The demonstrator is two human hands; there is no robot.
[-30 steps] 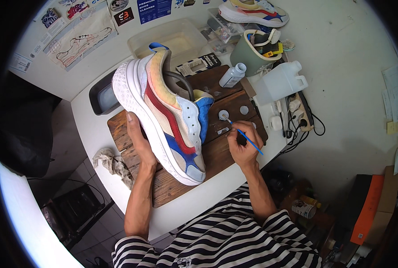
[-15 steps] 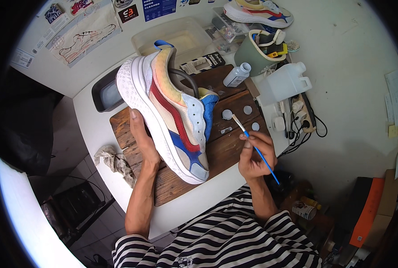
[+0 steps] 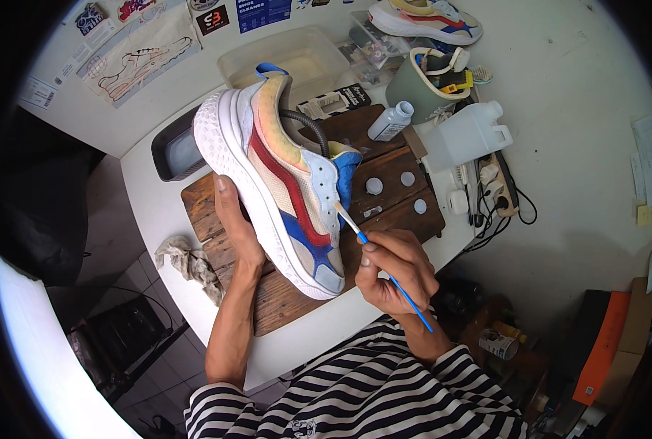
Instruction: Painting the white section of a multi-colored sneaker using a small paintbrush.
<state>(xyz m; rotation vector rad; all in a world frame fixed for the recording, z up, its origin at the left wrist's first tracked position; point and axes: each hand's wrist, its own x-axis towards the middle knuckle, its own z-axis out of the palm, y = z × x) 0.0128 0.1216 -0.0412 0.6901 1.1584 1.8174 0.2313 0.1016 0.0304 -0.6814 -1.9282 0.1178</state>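
Note:
My left hand (image 3: 238,233) grips a multicoloured sneaker (image 3: 278,194) by its white sole, tilted with the toe toward me. The palm and most fingers are hidden behind the shoe. A dark ribbed shoe stretcher (image 3: 310,126) curves out of its opening. Between the fingertips of my right hand (image 3: 399,272) is a thin paintbrush (image 3: 393,284) with a blue handle. Its pale bristles meet the light-blue eyelet panel, or hover just over it; which, I cannot tell. Right of the shoe, several small round caps with whitish contents, one a paint cap (image 3: 373,186), lie on the wooden board (image 3: 282,311).
A pale bottle (image 3: 391,121) stands open at the board's far edge. Beyond it are a translucent jug (image 3: 466,135), a green bin (image 3: 414,84) of brushes and a clear tub (image 3: 285,58). A crumpled rag (image 3: 188,265) and a black tray (image 3: 173,152) sit at left; cables (image 3: 501,212) lie right.
My right hand has moved left with the paintbrush, bringing its tip from a paint cap to the sneaker's eyelet panel. The left hand and shoe have barely shifted.

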